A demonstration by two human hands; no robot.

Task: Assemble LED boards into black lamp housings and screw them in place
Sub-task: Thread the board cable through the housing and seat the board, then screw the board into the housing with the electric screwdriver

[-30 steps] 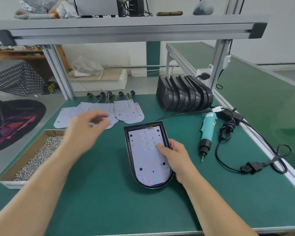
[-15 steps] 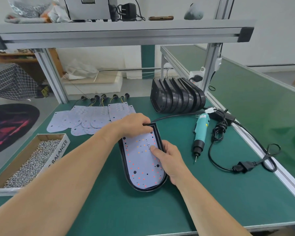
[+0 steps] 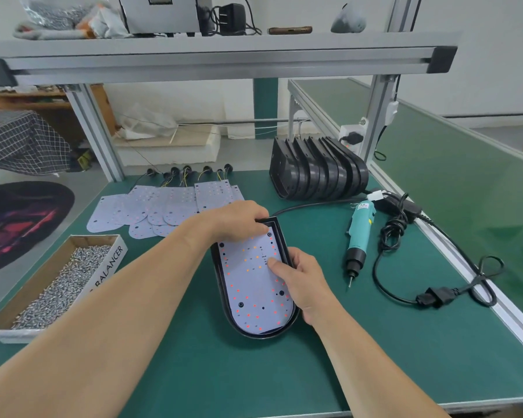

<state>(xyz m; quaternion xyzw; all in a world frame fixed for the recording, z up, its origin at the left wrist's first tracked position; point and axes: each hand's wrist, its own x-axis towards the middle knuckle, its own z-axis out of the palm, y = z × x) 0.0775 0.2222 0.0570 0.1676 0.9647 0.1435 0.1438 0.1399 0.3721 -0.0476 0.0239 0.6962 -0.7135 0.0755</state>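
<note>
LED board [image 3: 251,285]: seated in black lamp housing [image 3: 255,336], between both hands. Left hand [image 3: 239,218] curls over its far end; right hand [image 3: 302,282] pinches its rim, thumb on board. Screws judged undriven; electric screwdriver [image 3: 358,233] idle, right of right hand. Stacked housings [image 3: 317,173], spare boards [image 3: 163,206] await.

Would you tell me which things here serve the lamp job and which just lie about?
In use: LED board, black housing, spare boards, stacked housings, box of screws, electric screwdriver.
Lying about: power adapter, white plastic bag, checked cloth.
</note>
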